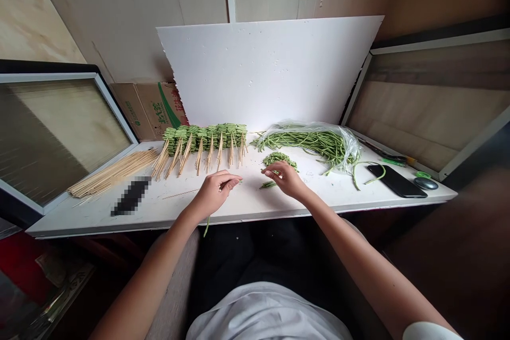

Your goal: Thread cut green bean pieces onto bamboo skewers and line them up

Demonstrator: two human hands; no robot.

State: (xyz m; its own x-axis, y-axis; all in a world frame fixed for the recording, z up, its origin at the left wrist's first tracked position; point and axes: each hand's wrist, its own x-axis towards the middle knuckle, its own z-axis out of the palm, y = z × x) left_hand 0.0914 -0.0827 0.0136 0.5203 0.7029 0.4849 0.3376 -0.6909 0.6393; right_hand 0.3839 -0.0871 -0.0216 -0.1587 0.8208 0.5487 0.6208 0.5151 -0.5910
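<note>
My left hand [213,191] is closed around a long green bean [206,227], whose tail hangs below it past the table's front edge. A small green tip shows at its fingertips. To the right, my right hand [285,178] has thumb and fingers pinched together; whatever is between them is too small to make out. It hovers by a pile of short cut bean pieces [279,158], partly covering it. Behind my left hand stand stacked rows of skewered bean pieces [205,138], their bare stick ends [185,156] pointing toward me.
Loose bamboo skewers [111,172] lie at the left, near a blurred dark object [131,196]. Uncut long beans [314,142] spill from a clear plastic bag [348,141]. A phone [396,180] and a dark mouse-like object [425,183] rest at right. A white board [271,74] stands behind.
</note>
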